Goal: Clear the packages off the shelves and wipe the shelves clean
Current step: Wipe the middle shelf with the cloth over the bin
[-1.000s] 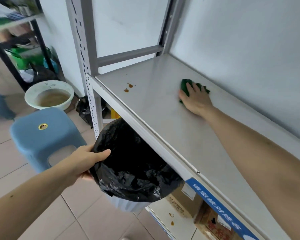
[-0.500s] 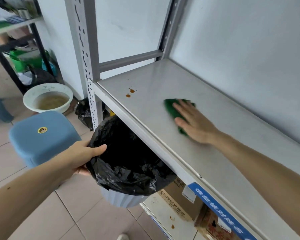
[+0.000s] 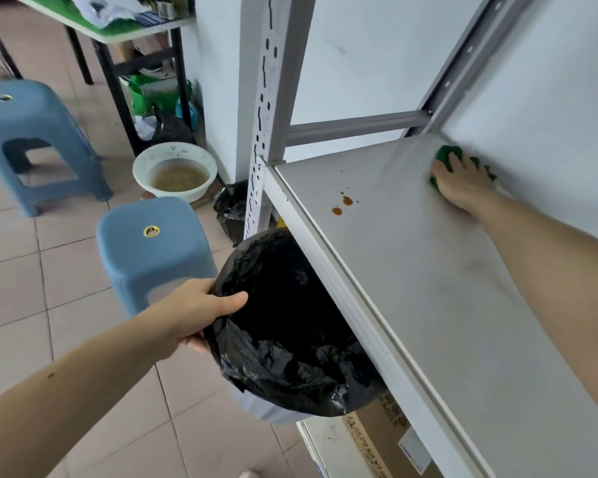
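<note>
- A grey metal shelf (image 3: 428, 288) fills the right side of the view, running from the near right corner back to a white wall (image 3: 549, 81). Its surface carries no packages.
- A perforated grey upright post (image 3: 266, 98) stands at the shelf's front left corner.
- A bin lined with a black bag (image 3: 290, 322) sits tilted just under the shelf's front edge, its mouth facing the camera.
- The left hand (image 3: 194, 312) holds the bin's rim, thumb curled over the black bag and fingers underneath: a closed grip on the bin.
- The right hand (image 3: 463, 184) lies flat at the back of the shelf, close to the wall, fingers spread and straight, pressing down on a green cloth (image 3: 446, 155). This grip is open.
- The cloth shows only at its edges around the fingers.
- Two blue plastic stools (image 3: 152, 243) stand on the tiled floor (image 3: 49, 288) to the left.
- A white basin (image 3: 175, 174) of murky brownish water sits on the floor behind the nearer stool.
- A cardboard box (image 3: 377, 429) shows on a lower shelf.
- Small orange-brown spots (image 3: 342, 205) mark the shelf near its front left corner, well apart from the cloth.
</note>
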Available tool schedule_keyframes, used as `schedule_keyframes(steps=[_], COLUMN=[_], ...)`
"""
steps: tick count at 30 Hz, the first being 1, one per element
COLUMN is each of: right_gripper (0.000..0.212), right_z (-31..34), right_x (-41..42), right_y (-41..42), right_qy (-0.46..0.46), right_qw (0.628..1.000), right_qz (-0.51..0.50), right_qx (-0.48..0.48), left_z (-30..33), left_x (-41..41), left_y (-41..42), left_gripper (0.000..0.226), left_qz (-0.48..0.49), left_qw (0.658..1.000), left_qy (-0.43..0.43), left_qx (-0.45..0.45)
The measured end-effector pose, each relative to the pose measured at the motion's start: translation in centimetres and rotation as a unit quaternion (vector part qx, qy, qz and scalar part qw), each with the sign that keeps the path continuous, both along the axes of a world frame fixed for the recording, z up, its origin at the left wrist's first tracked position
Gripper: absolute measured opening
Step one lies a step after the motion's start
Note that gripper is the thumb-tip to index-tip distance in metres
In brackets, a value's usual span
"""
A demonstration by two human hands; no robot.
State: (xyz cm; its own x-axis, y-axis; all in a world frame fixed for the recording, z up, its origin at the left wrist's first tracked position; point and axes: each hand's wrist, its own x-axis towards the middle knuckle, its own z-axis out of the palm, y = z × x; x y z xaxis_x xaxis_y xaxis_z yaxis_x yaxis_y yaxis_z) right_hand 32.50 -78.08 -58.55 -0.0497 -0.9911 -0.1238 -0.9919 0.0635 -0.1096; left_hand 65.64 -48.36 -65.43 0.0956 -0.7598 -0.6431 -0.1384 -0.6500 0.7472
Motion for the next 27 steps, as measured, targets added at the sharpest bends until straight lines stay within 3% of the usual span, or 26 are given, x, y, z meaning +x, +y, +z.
schedule_keyframes(steps=[8,16,22,25,27], right_gripper=[0.061,0.057,0.058,0.055,0.055], right_z=[-0.5,-0.1,0.2,0.5,0.5], right_x=[10.3,11.7,8.7,7.6,7.5], right_y=[4.5,13.7,21.0,20.6,18.1], right_qy=[-0.009,-0.050,-0.055,-0.074,-0.075], right_qw=[0.969,0.911,0.887,0.902,0.931], right_qz=[0.246,0.408,0.456,0.423,0.356], right_qx=[-0.003,0.038,0.041,0.047,0.028], left_z=[0.3,1.4,1.9,2.0,2.1], left_x=[1.1,2.3,2.9,2.8,3.0], left_y=[-0.7,-0.2,0.4,0.6,1.0], left_gripper=[0.020,0.023,0.025,0.025,0.024], left_qz=[0.027,0.032,0.008,-0.006,-0.010], left_qw=[1.000,0.999,1.000,1.000,1.000], left_qy=[0.005,-0.007,-0.007,-0.008,-0.008], left_qx=[-0.007,-0.012,-0.008,-0.006,-0.007])
